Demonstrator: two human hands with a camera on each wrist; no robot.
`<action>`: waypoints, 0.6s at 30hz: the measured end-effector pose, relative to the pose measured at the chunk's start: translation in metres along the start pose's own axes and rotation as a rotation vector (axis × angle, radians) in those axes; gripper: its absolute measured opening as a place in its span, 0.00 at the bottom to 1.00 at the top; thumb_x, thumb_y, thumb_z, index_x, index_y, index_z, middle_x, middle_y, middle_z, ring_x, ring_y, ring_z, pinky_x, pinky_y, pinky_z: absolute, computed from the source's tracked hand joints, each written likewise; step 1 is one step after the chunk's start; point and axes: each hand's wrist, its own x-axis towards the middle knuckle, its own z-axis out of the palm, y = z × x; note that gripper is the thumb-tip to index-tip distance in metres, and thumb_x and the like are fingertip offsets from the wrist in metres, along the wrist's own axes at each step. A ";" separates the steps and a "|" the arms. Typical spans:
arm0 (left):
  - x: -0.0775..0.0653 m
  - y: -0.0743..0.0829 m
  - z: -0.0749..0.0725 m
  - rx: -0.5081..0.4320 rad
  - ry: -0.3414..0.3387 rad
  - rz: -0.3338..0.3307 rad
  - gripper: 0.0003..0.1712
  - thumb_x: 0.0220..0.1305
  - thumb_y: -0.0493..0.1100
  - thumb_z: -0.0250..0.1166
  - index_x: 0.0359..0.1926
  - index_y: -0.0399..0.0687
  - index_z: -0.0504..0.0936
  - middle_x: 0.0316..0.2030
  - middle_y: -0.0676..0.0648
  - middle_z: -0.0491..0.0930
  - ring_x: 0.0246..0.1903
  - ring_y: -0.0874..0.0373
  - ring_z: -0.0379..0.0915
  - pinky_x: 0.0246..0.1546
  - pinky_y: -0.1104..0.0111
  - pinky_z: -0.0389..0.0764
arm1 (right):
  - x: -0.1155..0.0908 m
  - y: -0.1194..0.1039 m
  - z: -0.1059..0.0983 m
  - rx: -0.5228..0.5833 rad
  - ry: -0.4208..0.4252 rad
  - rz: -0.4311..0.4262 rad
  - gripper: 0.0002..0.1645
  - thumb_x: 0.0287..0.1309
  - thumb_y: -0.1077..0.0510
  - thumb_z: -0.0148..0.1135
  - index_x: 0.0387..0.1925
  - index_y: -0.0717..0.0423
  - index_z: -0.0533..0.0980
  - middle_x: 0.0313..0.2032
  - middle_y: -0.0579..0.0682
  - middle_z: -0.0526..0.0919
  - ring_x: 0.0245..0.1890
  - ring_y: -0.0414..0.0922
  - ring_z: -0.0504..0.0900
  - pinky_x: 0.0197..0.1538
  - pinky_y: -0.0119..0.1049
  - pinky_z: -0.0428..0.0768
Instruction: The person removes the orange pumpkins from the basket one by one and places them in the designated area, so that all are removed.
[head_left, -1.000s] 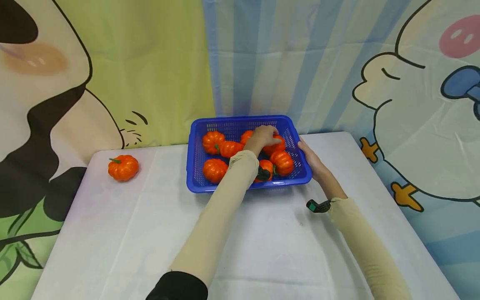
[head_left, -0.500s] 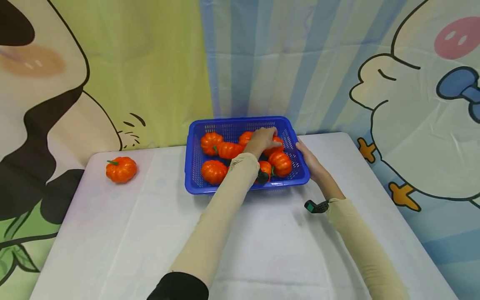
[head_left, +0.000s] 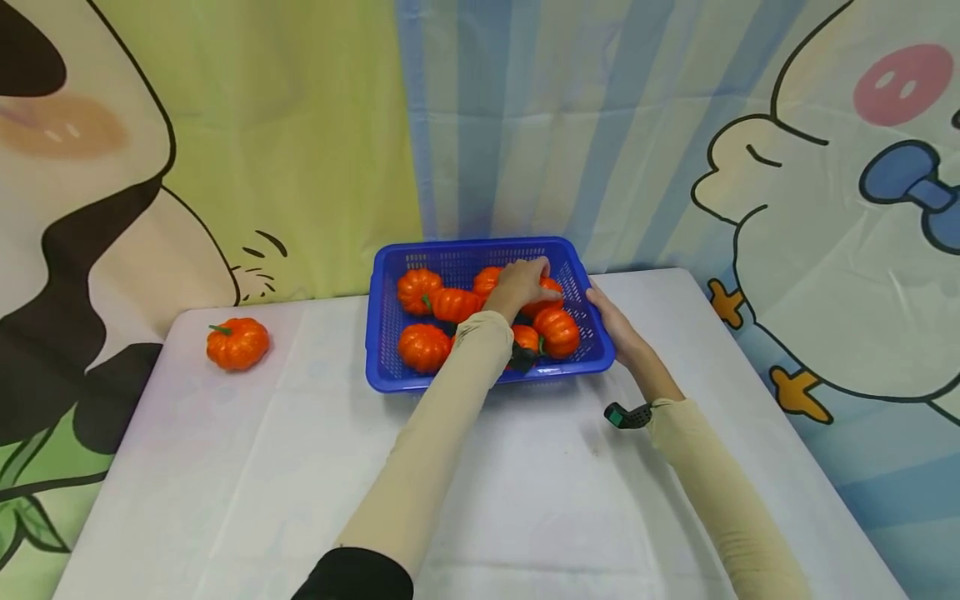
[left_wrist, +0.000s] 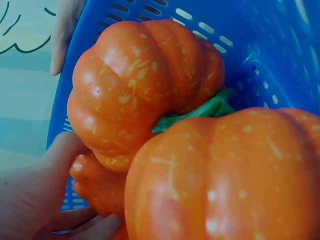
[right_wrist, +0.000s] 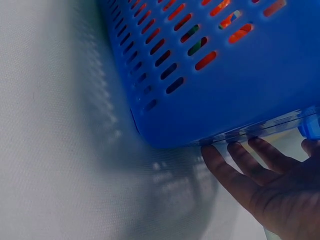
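A blue plastic basket (head_left: pixel 480 387) with slotted walls holds several shiny orange toy pumpkins (head_left: pixel 424 347). My left hand (head_left: pixel 521 286) reaches into its right half, thumb and fingers bent around a pumpkin (head_left: pixel 545 298) by the right wall. In the left wrist view this pumpkin (left_wrist: pixel 102 187) lies partly hidden behind two larger-looking ones with a green stem (left_wrist: pixel 200 112) between them. My right hand (head_left: pixel 617 323) is at the basket's right outer side. The right wrist view shows its fingers (right_wrist: pixel 232 175) extended, tips against the basket wall (right_wrist: pixel 220 105).
One more orange pumpkin (head_left: pixel 237 343) with a green stem sits apart on the white-covered table (head_left: pixel 300 467), far to the left. A cartoon-printed curtain (head_left: pixel 510 117) hangs right behind the table's back edge. Each wrist carries a small dark camera (head_left: pixel 628 416).
The head view has shifted a little, so everything appears slightly lower and further left. Both hands keep their places at the basket, and the pumpkins lie as before.
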 end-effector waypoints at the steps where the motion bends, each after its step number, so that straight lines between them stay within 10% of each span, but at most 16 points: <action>1: -0.002 -0.001 0.000 -0.020 0.011 0.000 0.25 0.60 0.61 0.65 0.49 0.52 0.70 0.43 0.50 0.78 0.45 0.52 0.70 0.50 0.63 0.73 | 0.000 0.001 0.001 0.006 -0.004 0.000 0.35 0.74 0.40 0.27 0.76 0.32 0.31 0.78 0.51 0.40 0.76 0.57 0.47 0.77 0.55 0.46; 18: -0.024 -0.050 -0.067 -0.321 0.162 0.108 0.24 0.60 0.60 0.65 0.49 0.52 0.71 0.44 0.45 0.76 0.35 0.51 0.68 0.36 0.66 0.67 | -0.013 -0.022 0.009 -0.010 -0.007 0.029 0.35 0.75 0.44 0.26 0.76 0.37 0.29 0.78 0.51 0.36 0.77 0.56 0.43 0.78 0.54 0.43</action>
